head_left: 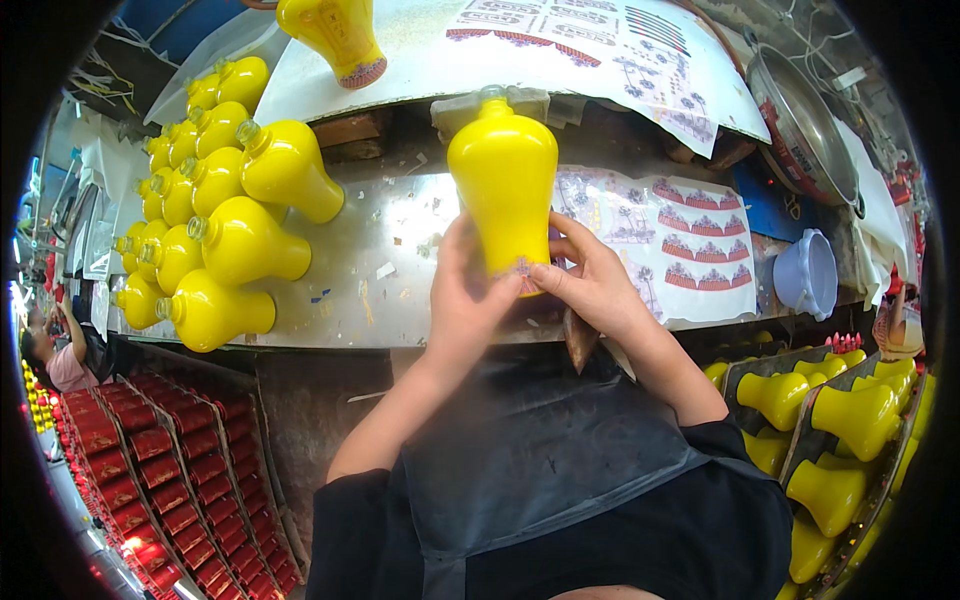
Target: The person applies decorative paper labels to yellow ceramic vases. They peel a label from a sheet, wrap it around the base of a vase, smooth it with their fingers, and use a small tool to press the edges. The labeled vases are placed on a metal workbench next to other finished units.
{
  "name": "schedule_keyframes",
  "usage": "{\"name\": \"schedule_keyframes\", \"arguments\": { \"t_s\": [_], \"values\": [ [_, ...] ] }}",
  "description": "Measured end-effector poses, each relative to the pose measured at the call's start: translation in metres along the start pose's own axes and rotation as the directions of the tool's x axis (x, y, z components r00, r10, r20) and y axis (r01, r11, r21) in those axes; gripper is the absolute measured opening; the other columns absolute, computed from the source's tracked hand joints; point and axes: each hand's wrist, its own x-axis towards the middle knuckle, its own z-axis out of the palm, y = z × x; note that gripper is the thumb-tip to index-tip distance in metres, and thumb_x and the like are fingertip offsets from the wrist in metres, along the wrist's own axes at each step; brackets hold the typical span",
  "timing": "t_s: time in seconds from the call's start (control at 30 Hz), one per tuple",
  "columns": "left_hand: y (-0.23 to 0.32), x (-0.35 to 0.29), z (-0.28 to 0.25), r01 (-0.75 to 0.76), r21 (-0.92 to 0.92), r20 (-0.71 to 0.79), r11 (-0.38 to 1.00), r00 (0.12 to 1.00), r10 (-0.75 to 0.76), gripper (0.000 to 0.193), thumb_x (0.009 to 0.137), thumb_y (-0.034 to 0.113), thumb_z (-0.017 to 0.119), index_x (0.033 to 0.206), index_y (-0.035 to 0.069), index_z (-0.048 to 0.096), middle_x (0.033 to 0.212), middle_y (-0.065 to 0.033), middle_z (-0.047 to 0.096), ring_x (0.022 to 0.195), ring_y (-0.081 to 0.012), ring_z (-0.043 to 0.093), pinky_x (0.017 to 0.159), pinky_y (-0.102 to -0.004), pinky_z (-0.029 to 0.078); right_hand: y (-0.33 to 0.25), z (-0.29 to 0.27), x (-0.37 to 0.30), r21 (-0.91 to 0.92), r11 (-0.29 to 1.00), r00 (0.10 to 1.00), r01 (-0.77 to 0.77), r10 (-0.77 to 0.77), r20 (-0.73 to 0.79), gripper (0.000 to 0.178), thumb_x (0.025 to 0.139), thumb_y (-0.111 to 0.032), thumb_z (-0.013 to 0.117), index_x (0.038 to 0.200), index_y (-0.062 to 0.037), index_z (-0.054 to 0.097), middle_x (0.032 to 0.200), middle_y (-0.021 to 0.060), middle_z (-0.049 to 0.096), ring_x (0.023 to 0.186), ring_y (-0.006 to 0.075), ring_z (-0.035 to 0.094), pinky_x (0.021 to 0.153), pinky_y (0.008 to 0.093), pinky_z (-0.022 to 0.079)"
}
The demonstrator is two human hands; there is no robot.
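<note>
A glossy yellow vase-shaped bottle (503, 170) is held between my two hands, its clear neck pointing away from me. The neck lies over a pale wrapped support (545, 105) at the far side of the bench. My left hand (465, 290) wraps the left of the narrow base, thumb at the front. My right hand (595, 280) grips the base from the right, its thumb pressing on a small red and purple patterned decal (522, 268). Beside my right hand lies a printed decal sheet (705, 245) with several curved red bands.
Several plain yellow bottles (255, 240) lie stacked on the metal bench (350, 300) at left. One decorated bottle (345, 45) stands on the white board (420, 60) beyond. A lilac bucket (805, 275) and metal basin (805, 110) are at right. Racks of red items (170, 480) and yellow bottles (830, 490) flank me.
</note>
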Motion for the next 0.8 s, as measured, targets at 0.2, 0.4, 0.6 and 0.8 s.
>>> {"name": "schedule_keyframes", "arguments": {
  "t_s": [0.2,0.4,0.6,0.8],
  "values": [
    [0.001,0.001,0.001,-0.007,0.005,0.001,1.0,1.0,0.007,0.082,0.089,0.01,0.076,0.157,0.0,0.031,0.149,-0.0174,0.048,0.14,-0.0264,0.049,0.117,-0.0413,0.04,-0.002,0.001,-0.001,-0.006,1.0,1.0,-0.004,0.004,-0.007,0.081,0.097,-0.025,0.075,0.159,0.0045,0.033,0.128,0.0238,0.064,0.114,0.0234,0.068,0.1,0.0343,0.053],
    [-0.004,0.001,0.001,-0.042,0.036,0.001,0.998,0.999,0.042,0.085,0.087,0.012,0.078,0.157,-0.002,0.031,0.149,-0.0189,0.049,0.14,-0.0285,0.049,0.118,-0.0429,0.039,-0.004,0.0,-0.001,-0.038,0.999,1.0,0.012,-0.013,-0.011,0.08,0.096,-0.025,0.076,0.159,0.0045,0.034,0.128,0.0231,0.064,0.114,0.023,0.067,0.099,0.0333,0.054],
    [-0.008,0.003,0.0,-0.052,0.123,-0.031,0.991,0.998,0.057,0.087,0.084,0.015,0.08,0.155,-0.002,0.032,0.148,-0.0198,0.05,0.14,-0.0305,0.05,0.118,-0.0442,0.038,0.002,-0.003,0.001,-0.076,0.997,0.999,-0.001,-0.001,-0.032,0.071,0.099,-0.024,0.07,0.158,0.0011,0.038,0.125,0.0194,0.067,0.11,0.0195,0.067,0.097,0.0317,0.054],
    [-0.003,0.0,0.001,-0.047,0.127,-0.041,0.991,0.998,0.053,0.087,0.083,0.016,0.08,0.155,0.0,0.033,0.142,-0.0214,0.055,0.133,-0.0303,0.055,0.113,-0.044,0.043,-0.021,-0.039,0.003,0.248,0.968,0.988,-0.042,0.077,-0.134,0.037,0.103,-0.025,0.056,0.132,-0.0039,0.067,0.111,0.0053,0.072,0.097,0.012,0.063,0.092,0.0246,0.047]
  ]
}}
